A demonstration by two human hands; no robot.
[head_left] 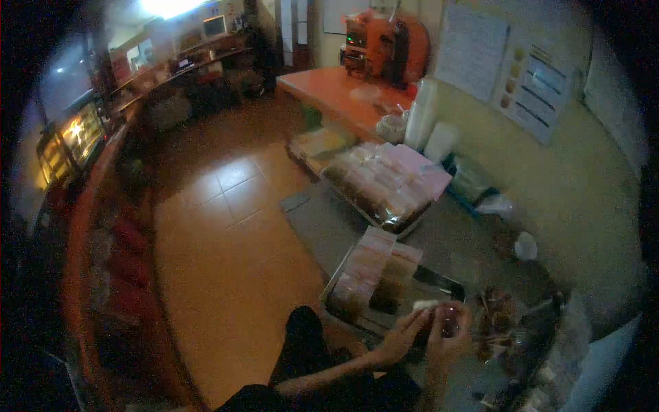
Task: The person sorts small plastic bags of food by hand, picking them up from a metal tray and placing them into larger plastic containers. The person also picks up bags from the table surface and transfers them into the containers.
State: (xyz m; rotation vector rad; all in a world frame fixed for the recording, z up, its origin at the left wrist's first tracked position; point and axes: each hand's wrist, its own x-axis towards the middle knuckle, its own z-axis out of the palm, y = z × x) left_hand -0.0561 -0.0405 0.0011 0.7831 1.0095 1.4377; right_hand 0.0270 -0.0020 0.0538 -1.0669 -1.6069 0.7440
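My left hand [400, 340] and my right hand [449, 338] are close together above the near edge of a tray [332, 280]. Between them is a small dark, shiny item [450, 321], with my right fingers curled round it. Something small and white [425, 304] shows at my left fingertips; the blur hides what it is. Pink-and-white wrapped packets [365, 264] and a brown patch of contents [394, 283] lie in the tray. To the right of my hands are several brown items in clear wrap [498, 309].
Another tray, heaped with clear-wrapped packets [377, 180], sits farther back on the grey table [312, 223]. Behind it are a jar [392, 128], stacked white cups [421, 113] and an orange counter [329, 86] with a machine. A white round object [526, 246] lies near the wall.
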